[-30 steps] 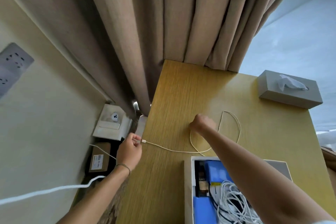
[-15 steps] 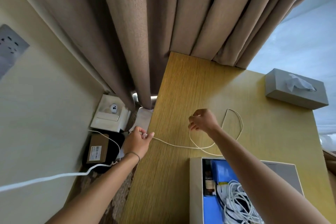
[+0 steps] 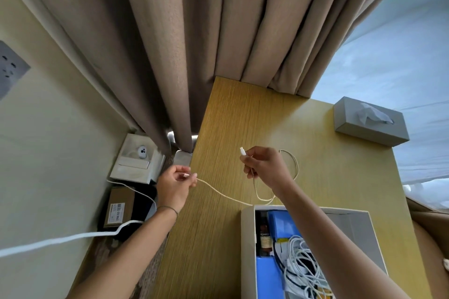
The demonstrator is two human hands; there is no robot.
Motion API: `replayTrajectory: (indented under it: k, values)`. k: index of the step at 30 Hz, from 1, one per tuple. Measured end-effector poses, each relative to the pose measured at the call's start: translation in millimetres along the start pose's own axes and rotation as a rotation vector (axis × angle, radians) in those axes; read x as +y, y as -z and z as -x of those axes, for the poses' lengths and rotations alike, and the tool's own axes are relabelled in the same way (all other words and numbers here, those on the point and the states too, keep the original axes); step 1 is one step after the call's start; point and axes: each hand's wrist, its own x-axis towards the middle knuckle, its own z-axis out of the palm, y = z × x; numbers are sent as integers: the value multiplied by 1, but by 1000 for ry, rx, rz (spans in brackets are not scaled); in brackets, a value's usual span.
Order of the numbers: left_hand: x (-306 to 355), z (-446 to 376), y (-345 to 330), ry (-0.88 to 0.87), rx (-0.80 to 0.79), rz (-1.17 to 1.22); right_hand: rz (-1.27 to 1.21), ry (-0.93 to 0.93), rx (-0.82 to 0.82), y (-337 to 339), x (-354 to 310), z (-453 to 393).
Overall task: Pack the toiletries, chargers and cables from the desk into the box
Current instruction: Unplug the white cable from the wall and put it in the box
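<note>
A thin cream charging cable (image 3: pixel 220 192) runs between both my hands above the wooden desk (image 3: pixel 243 116). My left hand (image 3: pixel 176 183) pinches one plug end at the desk's left edge. My right hand (image 3: pixel 264 167) holds the other end, its white connector sticking up past my fingers. The rest of the cable loops on the desk behind my right hand and sags down to the open white box (image 3: pixel 247 250). The box holds blue packs, a dark bottle and a tangle of white cables; my right forearm covers part of it.
A grey tissue box (image 3: pixel 369 121) sits at the desk's far right. Beige curtains (image 3: pixel 194 43) hang behind the desk. On the floor to the left lie a white carton (image 3: pixel 136 160), a brown carton (image 3: pixel 119 209) and a thick white cord (image 3: pixel 60 240). A wall socket (image 3: pixel 11 68) is at far left.
My right hand has lifted off the desk with the cable's connector end raised. My left hand has moved right to the desk's edge, still pinching its end, and the cable now sags between them.
</note>
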Motion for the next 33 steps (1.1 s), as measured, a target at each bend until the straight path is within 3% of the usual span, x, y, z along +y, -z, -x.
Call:
replayTrajectory:
  k: [4,10,19,27,29,33]
  values:
    - [44,41,-6,-34,-137,255,175,128,-13,-4,-13,23]
    - [100,89,-15,-136,-310,257,459,439,58,-1,-32,59]
    - [135,135,-40,-200,-359,161,331,606,220,34,-41,92]
    - [144,159,-73,-106,-348,304,172,621,341,48,-26,107]
    - [150,163,-78,-120,-337,326,138,587,301,52,-23,108]
    - [165,157,-78,-102,-337,487,19,449,0,64,-18,109]
